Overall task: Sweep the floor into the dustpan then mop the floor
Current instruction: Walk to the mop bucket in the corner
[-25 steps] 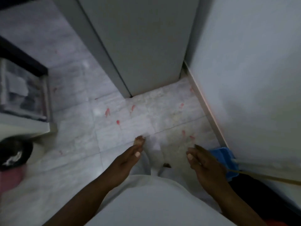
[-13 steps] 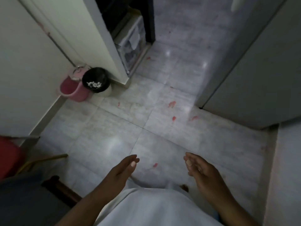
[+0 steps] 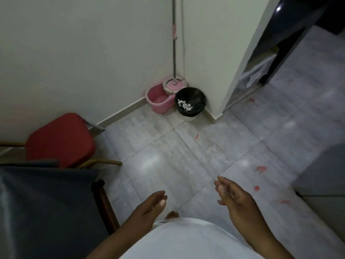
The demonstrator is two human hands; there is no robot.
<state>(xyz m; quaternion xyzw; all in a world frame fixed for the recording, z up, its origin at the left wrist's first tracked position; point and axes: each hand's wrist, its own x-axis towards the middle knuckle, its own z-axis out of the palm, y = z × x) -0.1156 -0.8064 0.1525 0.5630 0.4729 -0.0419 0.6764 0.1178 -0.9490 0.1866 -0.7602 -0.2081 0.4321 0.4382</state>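
Standing on the pale tiled floor (image 3: 168, 161), the person holds both hands low, out in front of a white garment (image 3: 186, 240). The left hand (image 3: 149, 208) is empty, with fingers relaxed and nearly straight, pointing forward and a little to the right. The right hand (image 3: 237, 199) is empty too, its fingers loose and slightly bent and its palm turned in toward the other hand. The two hands are apart.

Up in the corner, well away from both hands, stands the mop (image 3: 174, 53). Its long axis runs almost straight up and down: the handle climbs along the wall corner and out of the top of view, and the pink head points down, seated in the basket of the pink bucket (image 3: 158, 101). Just beside the bucket, on its right, sits a black-lined bin (image 3: 190, 101) with white scraps inside.

Red smears (image 3: 261, 168) dot the tiles right of the right hand. At left there is a red-seated chair (image 3: 59, 139) near the wall, and a dark blue-grey cloth (image 3: 43, 212) lies below it. A bare foot (image 3: 172, 214) peeks out between the hands.
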